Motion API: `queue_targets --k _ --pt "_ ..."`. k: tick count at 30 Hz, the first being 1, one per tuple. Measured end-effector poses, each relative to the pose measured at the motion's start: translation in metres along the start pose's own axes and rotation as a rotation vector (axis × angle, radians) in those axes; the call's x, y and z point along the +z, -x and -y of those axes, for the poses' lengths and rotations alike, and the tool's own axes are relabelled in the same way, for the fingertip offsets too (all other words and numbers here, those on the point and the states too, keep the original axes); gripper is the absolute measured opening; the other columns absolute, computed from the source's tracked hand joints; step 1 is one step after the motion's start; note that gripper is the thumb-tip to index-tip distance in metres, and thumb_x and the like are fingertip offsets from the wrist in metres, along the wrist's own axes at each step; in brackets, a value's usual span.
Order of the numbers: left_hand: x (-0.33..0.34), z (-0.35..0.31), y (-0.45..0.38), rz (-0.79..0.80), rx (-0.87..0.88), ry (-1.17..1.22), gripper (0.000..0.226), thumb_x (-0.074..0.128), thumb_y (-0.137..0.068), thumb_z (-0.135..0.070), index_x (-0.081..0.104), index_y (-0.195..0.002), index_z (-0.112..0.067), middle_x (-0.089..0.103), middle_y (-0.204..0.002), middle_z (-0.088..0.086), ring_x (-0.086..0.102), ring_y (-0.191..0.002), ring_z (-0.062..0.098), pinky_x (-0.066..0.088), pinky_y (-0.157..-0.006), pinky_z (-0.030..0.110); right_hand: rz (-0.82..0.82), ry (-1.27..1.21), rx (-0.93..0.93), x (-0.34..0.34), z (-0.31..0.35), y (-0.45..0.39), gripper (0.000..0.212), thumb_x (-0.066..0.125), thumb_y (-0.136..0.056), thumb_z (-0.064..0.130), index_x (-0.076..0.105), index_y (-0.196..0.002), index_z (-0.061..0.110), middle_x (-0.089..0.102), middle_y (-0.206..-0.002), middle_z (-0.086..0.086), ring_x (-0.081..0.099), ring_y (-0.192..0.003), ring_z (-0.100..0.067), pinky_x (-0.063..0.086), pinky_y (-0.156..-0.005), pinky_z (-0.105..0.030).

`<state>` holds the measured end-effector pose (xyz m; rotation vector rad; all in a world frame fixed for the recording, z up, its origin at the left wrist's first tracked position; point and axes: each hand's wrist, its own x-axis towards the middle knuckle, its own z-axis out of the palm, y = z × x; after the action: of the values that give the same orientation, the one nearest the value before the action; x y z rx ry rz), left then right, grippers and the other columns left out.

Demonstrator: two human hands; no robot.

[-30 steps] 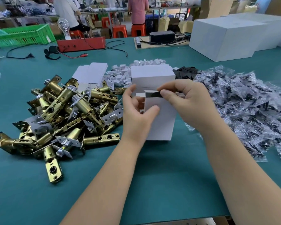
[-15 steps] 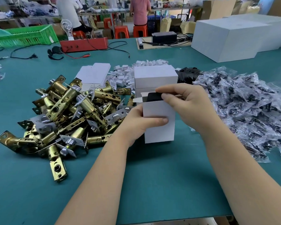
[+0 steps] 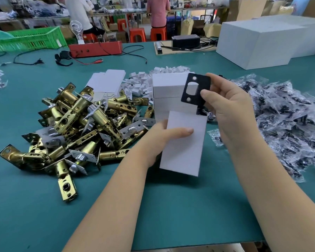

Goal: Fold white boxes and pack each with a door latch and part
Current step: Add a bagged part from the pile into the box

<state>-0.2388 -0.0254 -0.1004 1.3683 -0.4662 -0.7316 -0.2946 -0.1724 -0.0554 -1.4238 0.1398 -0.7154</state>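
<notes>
A teal table (image 3: pixel 35 215) is carrying brass door latches (image 3: pixel 76 128) at left, bagged parts (image 3: pixel 289 124) at right, flat box blanks (image 3: pixel 105 82) upper centre.

Across my green table (image 3: pixel 44 215) sat a red box (image 3: pixel 95 49) with trailing cables (image 3: pixel 133 51), a green crate (image 3: pixel 27 40), and orange stools (image 3: pixel 158 33) behind it.

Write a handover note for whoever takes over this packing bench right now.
Left hand grips the small white box upright on the table.
Right hand pinches a black strike plate above the box, not inside it.
Brass latches are piled to the left, bagged parts to the right, flat box blanks behind.
Two closed white boxes are stacked behind.
Left: the plate goes in, then close; I cannot see the box's contents.
</notes>
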Motion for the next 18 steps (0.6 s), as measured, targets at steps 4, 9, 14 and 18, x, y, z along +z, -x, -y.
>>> queue_targets --k 4,9,14,18 --pt "0.0011 -0.0004 0.0002 -0.037 0.001 0.004 0.040 0.077 -0.066 -0.026 0.066 -0.105 -0.021 0.076 -0.097 0.001 0.073 -0.087 0.020 0.060 -0.073 0.034 -0.006 -0.171 0.100 -0.0033 0.0021 -0.0031 0.031 0.053 -0.086 -0.009 0.062 -0.098 0.018 0.066 -0.081 0.002 0.065 -0.076 -0.015 0.055 -0.068 -0.023" --pt "0.0023 -0.0009 -0.0002 -0.069 0.078 0.060 0.022 0.077 -0.068 -0.020 0.074 -0.090 -0.023 0.076 -0.091 -0.001 0.073 -0.083 0.015 0.058 -0.068 0.027 -0.004 -0.124 0.122 -0.0068 0.0017 -0.0041 0.025 0.060 -0.085 -0.005 0.056 -0.088 0.019 0.065 -0.077 0.004 0.063 -0.067 -0.014 0.051 -0.063 -0.023" --pt "0.0062 -0.0048 0.0045 -0.003 0.139 0.005 0.024 0.075 -0.071 -0.019 0.076 -0.081 -0.040 0.076 -0.090 -0.005 0.073 -0.084 0.012 0.057 -0.069 0.025 0.035 0.064 0.014 -0.0045 0.0028 0.0000 0.024 0.063 -0.086 0.001 0.064 -0.096 0.023 0.069 -0.088 0.003 0.066 -0.086 -0.014 0.055 -0.084 -0.030" --pt "0.0066 -0.0056 0.0044 -0.035 0.154 -0.003 0.023 0.076 -0.069 -0.021 0.076 -0.079 -0.042 0.076 -0.089 -0.005 0.072 -0.083 0.012 0.058 -0.071 0.025 0.126 0.091 -0.034 -0.0008 0.0070 0.0054 0.012 0.064 -0.087 0.004 0.072 -0.094 0.012 0.075 -0.086 0.000 0.070 -0.083 -0.015 0.055 -0.078 -0.026"
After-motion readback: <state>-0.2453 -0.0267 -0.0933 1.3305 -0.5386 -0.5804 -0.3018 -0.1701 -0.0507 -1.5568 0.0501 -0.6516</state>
